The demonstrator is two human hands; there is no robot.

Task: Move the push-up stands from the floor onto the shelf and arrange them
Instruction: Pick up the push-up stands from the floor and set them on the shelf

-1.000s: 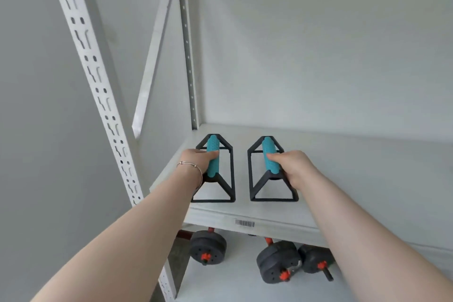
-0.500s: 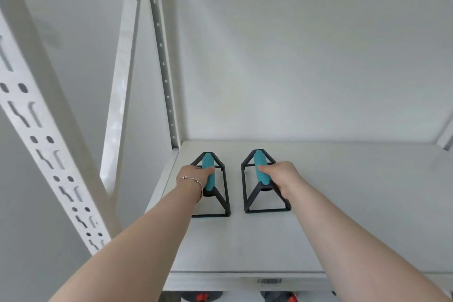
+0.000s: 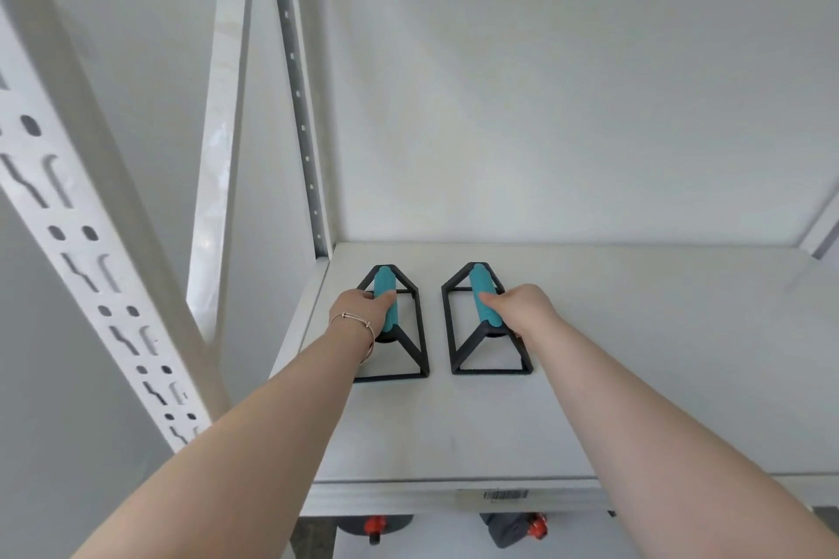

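Observation:
Two black-framed push-up stands with teal foam handles stand side by side on the white shelf, near its back left corner. The left stand has my left hand wrapped round its handle, a thin bracelet on the wrist. The right stand is gripped at its handle by my right hand. Both frames sit flat on the shelf board, roughly parallel, a small gap between them.
A perforated white upright rises at the left front, another grey upright at the back left corner. Dark dumbbells with orange parts lie under the shelf edge. A barcode label marks the front lip.
The view has moved closer and higher over the shelf. Both stands, still gripped, sit a little farther back on the board than one second ago.

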